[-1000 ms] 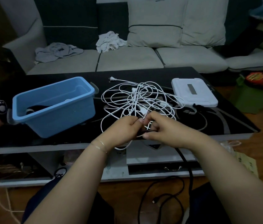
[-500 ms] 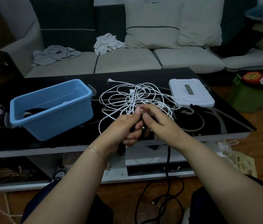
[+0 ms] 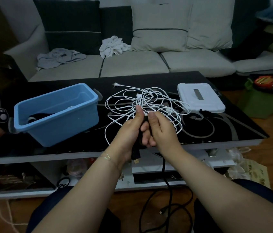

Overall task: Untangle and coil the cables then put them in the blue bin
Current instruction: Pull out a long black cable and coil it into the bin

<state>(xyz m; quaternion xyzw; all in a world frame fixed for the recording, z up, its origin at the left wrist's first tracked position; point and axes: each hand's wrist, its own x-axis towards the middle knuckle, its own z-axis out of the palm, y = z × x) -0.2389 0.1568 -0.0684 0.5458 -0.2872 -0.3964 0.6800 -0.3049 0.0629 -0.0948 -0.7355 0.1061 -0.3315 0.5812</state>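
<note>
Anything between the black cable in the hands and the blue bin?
Nothing visible: the black cable, held by left hand and right hand, has bare table between it and the open-topped blue bin. White cable tangle lies beyond the hands.

A low surface (image 3: 233,128) with a glossy black top and pale swirl patterns carries everything. On its left part stands a blue bin (image 3: 75,121), set at an angle, with something dark lying inside. In the middle sprawls a tangle of white cable (image 3: 124,105), its plug (image 3: 116,84) lying toward the far edge. At the right, near the far corner, sits a flat white box (image 3: 216,103); the cable's loops reach its near-left corner.
</note>
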